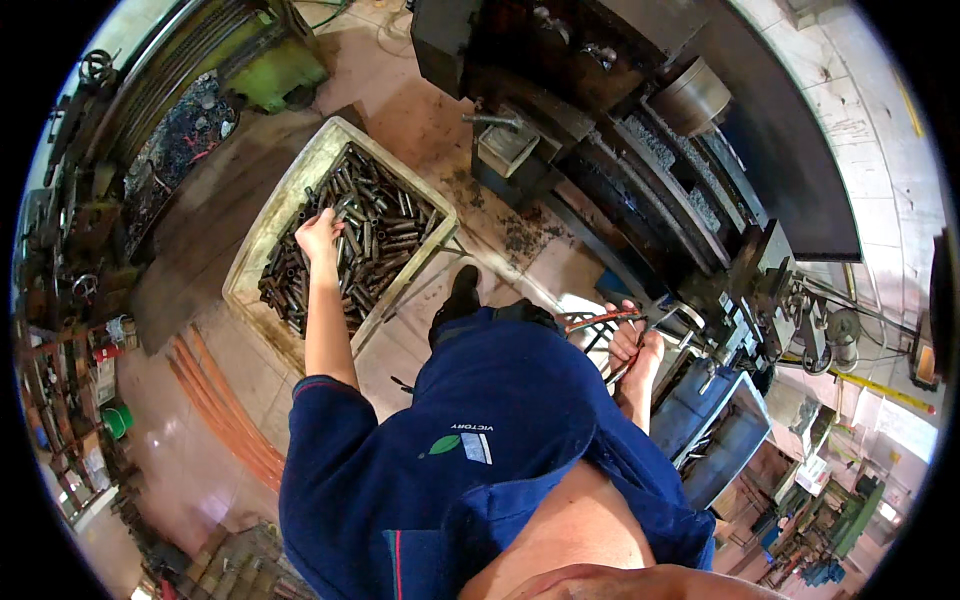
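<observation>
My left hand (319,234) is over a pale, worn plastic tub (243,265), its fingers closed on a short metal tube (343,207). Many similar dark, oily metal tubes (385,240) lie in a jumbled heap below it. On the other side of my body, my right hand (636,350) is beside a lathe-like machine (745,310), its fingers curled in. A slim red bar (600,318) runs up to these fingers, and a dark rod end shows below them. What exactly this hand grips is too small to make out.
Behind my right hand stands a blue bin (715,435) with metal pieces inside. The machine's long bed (650,180) stretches away at the far right. Orange-brown rods (225,410) lie on the floor at the left. A green machine (270,70) stands at the far left.
</observation>
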The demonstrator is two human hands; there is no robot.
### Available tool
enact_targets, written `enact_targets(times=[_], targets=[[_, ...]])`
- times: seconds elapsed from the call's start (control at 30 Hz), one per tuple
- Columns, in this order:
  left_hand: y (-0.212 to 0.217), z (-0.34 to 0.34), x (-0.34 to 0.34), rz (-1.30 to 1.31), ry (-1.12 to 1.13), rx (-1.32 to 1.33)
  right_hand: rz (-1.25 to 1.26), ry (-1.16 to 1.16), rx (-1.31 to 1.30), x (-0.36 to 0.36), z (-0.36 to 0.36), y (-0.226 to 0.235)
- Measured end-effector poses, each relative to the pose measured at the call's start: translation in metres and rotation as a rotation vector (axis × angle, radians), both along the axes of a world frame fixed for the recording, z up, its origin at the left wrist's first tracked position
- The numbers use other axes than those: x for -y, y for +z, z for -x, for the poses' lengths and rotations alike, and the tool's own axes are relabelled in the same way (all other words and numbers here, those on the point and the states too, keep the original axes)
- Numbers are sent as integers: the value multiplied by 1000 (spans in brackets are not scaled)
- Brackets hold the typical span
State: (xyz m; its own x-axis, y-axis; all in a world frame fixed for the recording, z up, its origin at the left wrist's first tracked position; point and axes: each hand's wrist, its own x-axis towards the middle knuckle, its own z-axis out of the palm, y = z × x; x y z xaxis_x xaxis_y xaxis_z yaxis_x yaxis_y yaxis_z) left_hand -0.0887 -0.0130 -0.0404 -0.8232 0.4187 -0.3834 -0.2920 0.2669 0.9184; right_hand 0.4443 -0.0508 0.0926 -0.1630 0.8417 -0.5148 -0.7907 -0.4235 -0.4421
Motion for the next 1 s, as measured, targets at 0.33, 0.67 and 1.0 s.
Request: enact_targets(times=[0.33, 0.67, 1.0], targets=[[164, -169, -38, -423, -735, 322, -283, 633, 581, -55, 68, 46], [185, -265, -54, -290, -1048, 474, -443, 563, 1045, -44, 65, 54], [173, -302, -61, -199, -1139, 590, -347, 367, 1252, -22, 54, 67]])
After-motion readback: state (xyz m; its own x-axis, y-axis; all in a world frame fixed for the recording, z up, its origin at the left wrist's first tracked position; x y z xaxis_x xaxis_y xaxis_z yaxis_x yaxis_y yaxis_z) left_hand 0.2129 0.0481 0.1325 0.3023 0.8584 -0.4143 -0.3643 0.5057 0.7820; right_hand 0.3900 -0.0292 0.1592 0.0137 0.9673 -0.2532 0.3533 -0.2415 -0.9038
